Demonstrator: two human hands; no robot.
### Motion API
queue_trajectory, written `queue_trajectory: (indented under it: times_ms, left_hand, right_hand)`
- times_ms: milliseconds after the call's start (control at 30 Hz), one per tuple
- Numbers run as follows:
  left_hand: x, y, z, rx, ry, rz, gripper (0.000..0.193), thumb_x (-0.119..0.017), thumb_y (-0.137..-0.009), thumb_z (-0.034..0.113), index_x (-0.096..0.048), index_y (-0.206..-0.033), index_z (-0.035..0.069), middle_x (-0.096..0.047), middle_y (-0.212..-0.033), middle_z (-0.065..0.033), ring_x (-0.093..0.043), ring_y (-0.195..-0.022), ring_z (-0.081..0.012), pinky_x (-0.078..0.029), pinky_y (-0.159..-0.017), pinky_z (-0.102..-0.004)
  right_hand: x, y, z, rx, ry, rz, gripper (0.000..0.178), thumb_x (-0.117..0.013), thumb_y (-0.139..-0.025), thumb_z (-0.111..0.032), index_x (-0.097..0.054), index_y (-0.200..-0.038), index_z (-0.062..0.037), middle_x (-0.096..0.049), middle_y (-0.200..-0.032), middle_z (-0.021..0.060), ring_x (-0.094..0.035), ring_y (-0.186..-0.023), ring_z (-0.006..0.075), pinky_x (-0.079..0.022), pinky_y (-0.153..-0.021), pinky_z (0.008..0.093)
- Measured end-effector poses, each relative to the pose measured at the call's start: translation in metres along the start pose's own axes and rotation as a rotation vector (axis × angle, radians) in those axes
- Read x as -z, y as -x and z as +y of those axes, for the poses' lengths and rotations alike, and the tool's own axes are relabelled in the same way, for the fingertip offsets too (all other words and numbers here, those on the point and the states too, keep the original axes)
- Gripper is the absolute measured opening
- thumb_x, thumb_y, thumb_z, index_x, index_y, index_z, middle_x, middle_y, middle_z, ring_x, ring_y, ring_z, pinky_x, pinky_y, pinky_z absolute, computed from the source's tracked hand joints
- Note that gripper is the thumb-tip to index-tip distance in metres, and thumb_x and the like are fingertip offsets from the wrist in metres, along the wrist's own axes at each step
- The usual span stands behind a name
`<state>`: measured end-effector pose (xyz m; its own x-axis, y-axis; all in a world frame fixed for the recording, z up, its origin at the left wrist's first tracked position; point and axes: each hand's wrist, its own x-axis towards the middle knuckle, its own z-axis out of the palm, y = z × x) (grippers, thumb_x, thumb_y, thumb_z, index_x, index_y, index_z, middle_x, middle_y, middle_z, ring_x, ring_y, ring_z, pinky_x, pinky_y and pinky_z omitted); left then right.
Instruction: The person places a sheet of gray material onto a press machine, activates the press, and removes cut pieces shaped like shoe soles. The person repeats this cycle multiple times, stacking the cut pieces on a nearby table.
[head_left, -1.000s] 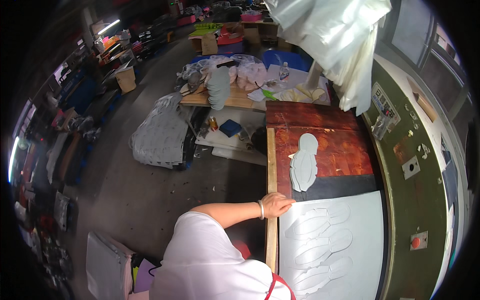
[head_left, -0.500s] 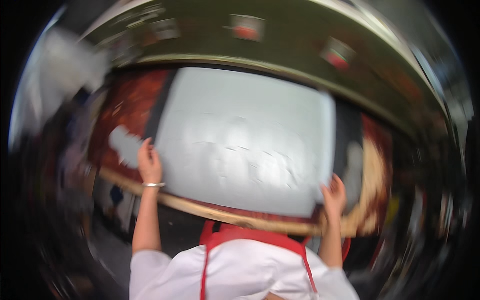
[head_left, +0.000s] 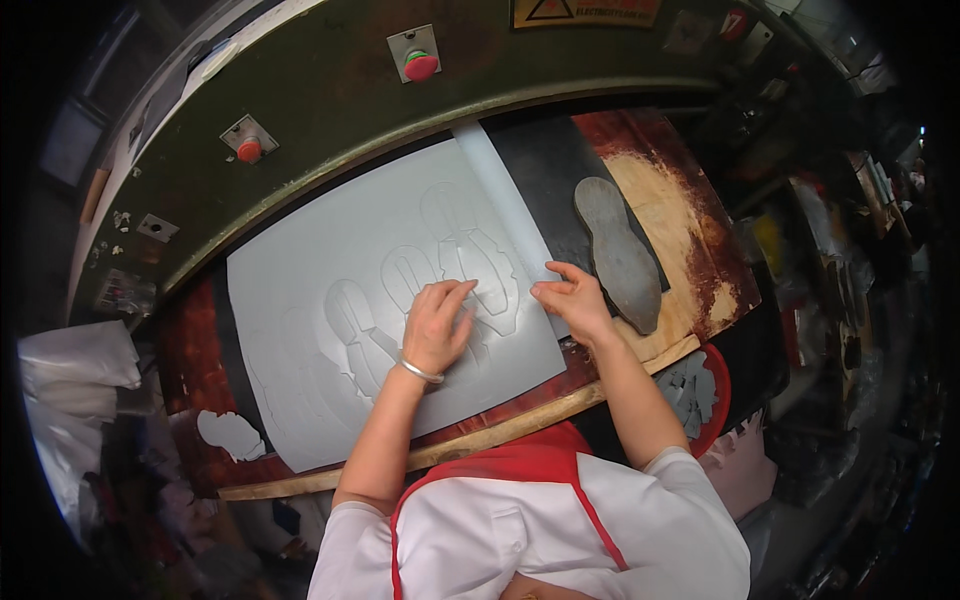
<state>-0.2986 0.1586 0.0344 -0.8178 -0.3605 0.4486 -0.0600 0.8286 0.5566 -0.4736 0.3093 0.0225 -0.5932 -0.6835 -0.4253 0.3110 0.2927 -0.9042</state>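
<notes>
A large grey sheet [head_left: 300, 250] lies on the work board, with several sole-shaped outlines cut into its surface. My left hand [head_left: 436, 328], a bangle at its wrist, rests over the middle of the sheet near the cut outlines, fingers loosely bent and apart from the thumb. At the sheet's right side, by its pale raised or folded edge strip [head_left: 505, 195], is my right hand [head_left: 578, 305]. Its thumb and forefinger are apart, and nothing shows between them. Right of that hand, a grey sole-shaped piece [head_left: 622, 255] lies on a black pad.
A green machine beam [head_left: 330, 110] with red push buttons [head_left: 421, 66] runs behind the board. A wooden strip [head_left: 510, 430] edges its front. A grey scrap [head_left: 230, 435] lies at the left. A red basin [head_left: 718, 400] of grey scraps stands below right.
My view has turned and is sharper. My left hand has moved from the sheet's left edge to over its middle. My right hand stays by the right edge, now farther up it.
</notes>
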Motion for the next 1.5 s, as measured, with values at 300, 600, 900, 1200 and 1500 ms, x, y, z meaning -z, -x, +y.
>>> queue_trajectory:
  times_ms: [300, 600, 900, 1200, 1500]
  left_hand:
    - [-0.003, -0.005, -0.002, -0.114, -0.062, -0.213, 0.066, -0.066, -0.06, 0.011, -0.051, -0.125, 0.004, -0.05, -0.125, -0.0172, -0.047, -0.116, -0.0343, -0.033, -0.104, -0.0491]
    - [-0.006, -0.011, -0.024, -0.104, -0.025, -0.146, 0.062, -0.063, -0.064, 0.005, -0.051, -0.125, 0.004, -0.05, -0.124, -0.0164, -0.048, -0.115, -0.0336, -0.037, -0.101, -0.0441]
    - [0.001, -0.012, -0.024, -0.212, -0.004, -0.146, 0.065, -0.069, -0.062, 0.01, -0.051, -0.124, 0.005, -0.05, -0.124, -0.0157, -0.047, -0.116, -0.0336, -0.039, -0.099, -0.0451]
    - [0.032, -0.066, -0.06, 0.357, 0.514, 0.107, 0.019, -0.055, -0.086, 0.01, -0.06, -0.102, 0.003, -0.064, -0.09, -0.0132, -0.059, -0.088, -0.0271, -0.046, -0.08, -0.0369]
    - [0.136, -0.097, -0.064, -0.083, 0.288, 0.568, 0.02, -0.053, -0.089, -0.001, -0.063, -0.107, 0.0, -0.06, -0.081, 0.0036, -0.044, -0.063, -0.0011, -0.037, -0.056, -0.0166]
  right_hand:
    - [-0.022, -0.011, -0.005, -0.043, -0.143, -0.338, 0.046, -0.067, -0.078, -0.004, -0.046, -0.117, 0.0054, -0.067, -0.086, 0.0151, -0.065, -0.075, 0.0195, -0.052, -0.072, 0.0317]
    - [-0.019, -0.017, -0.026, 0.231, 0.749, -0.164, 0.024, -0.073, -0.072, -0.018, -0.063, -0.075, 0.0038, -0.063, -0.066, 0.0137, -0.061, -0.061, 0.0164, -0.048, -0.057, 0.0319]
    - [-0.034, -0.011, 0.007, -0.064, -0.657, -0.459, 0.049, -0.045, -0.076, -0.004, -0.047, -0.125, 0.0017, -0.061, -0.105, 0.0149, -0.063, -0.094, 0.0257, -0.053, -0.084, 0.0354]
    - [-0.005, 0.059, 0.04, -0.005, -0.532, -0.128, 0.038, -0.049, -0.091, -0.007, -0.047, -0.126, 0.0072, -0.058, -0.117, 0.0152, -0.059, -0.107, 0.0246, -0.047, -0.093, 0.038]
    - [-0.06, 0.12, 0.094, -0.055, -1.004, -0.161, 0.039, -0.051, -0.088, -0.003, -0.04, -0.125, -0.009, -0.048, -0.124, 0.0169, -0.047, -0.118, 0.0393, -0.039, -0.097, 0.0584]
